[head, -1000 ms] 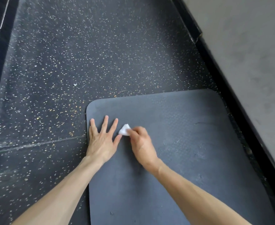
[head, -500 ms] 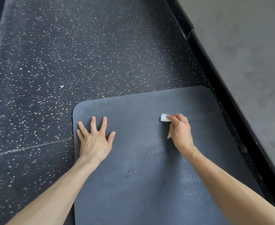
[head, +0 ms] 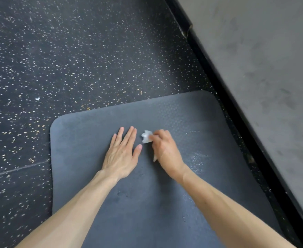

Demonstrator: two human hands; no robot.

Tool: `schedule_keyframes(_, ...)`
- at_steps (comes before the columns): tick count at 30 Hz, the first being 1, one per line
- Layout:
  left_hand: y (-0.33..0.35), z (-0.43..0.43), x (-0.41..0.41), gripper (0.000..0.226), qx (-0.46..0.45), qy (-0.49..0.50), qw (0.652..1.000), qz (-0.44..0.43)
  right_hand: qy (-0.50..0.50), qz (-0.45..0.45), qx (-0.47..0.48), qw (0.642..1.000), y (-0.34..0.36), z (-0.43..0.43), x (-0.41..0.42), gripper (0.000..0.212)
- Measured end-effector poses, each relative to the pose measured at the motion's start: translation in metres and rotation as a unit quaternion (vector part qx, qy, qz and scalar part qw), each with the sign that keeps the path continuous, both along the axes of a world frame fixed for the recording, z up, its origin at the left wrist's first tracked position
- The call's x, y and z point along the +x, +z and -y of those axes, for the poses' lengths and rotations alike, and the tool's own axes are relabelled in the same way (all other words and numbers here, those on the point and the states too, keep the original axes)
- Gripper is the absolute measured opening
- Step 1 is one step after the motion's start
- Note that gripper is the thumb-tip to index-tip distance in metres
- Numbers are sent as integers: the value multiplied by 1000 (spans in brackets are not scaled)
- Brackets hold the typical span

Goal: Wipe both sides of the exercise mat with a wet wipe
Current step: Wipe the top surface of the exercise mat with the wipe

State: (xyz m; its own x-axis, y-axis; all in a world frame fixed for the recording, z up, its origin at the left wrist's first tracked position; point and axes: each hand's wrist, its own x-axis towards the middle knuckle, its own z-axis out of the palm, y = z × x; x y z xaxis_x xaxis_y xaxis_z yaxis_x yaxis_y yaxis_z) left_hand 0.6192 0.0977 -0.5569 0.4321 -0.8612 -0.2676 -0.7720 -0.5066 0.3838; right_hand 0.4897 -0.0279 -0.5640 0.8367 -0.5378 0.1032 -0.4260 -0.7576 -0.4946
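The mat (head: 165, 203) is spread flat on the floor (head: 75, 59). The wipe (head: 146, 136) is pinched in the right hand (head: 165, 151) and pressed to its far end; the left hand (head: 122, 154) is laid open, empty. Side 1 seems partly wiped, with streaks visible; side 2 is judged untouched.

Soft, even daylight fills the view, with only faint shadows. The wall (head: 265, 72) at right is smeared by motion blur. Wide-angle distortion bends the floor (head: 75, 59) edges.
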Motion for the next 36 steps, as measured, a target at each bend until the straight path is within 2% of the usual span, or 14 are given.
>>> schedule_keyframes(4,1,2,-4,65,21,7,999,39,-129,3,-13,991,5,67,-44,25)
schedule_keyframes(8,3,9,-10,61,50,4,993,104,-202,20,28,979,2,59,-38,23)
schedule_keyframes(10,4,17,-13,58,53,22,990,125,-160,18,57,985,-3,32,-23,27)
schedule_keyframes(13,3,35,-11,50,5,37,991,127,-39,4,52,998,-11,-3,-6,34)
schedule_keyframes(15,3,43,-11,61,10,-25,994,109,-8,-6,41,999,-14,-2,-6,35)
schedule_keyframes(17,0,48,-12,73,24,-57,996,69,-20,-9,36,999,-10,16,-15,28)
schedule_keyframes(19,-2,52,-13,76,45,-47,995,73,-46,-1,7,999,-5,45,-35,21)
schedule_keyframes(23,4,68,-25,68,90,-24,991,91,-178,0,-40,983,1,121,-96,24)
schedule_keyframes(26,5,79,-35,70,130,-32,985,107,-295,-6,-6,955,-1,146,-130,28)
schedule_keyframes(29,0,81,-41,72,138,-32,984,110,-335,30,7,942,-7,136,-115,28)
schedule_keyframes(31,-1,82,-43,72,132,-24,985,112,-303,53,35,951,-6,110,-86,25)
schedule_keyframes(34,0,83,-44,71,124,-6,986,113,-149,33,72,986,-5,53,-47,27)
schedule_keyframes(36,1,82,-44,70,121,-3,986,118,-70,18,49,996,-9,36,-41,27)
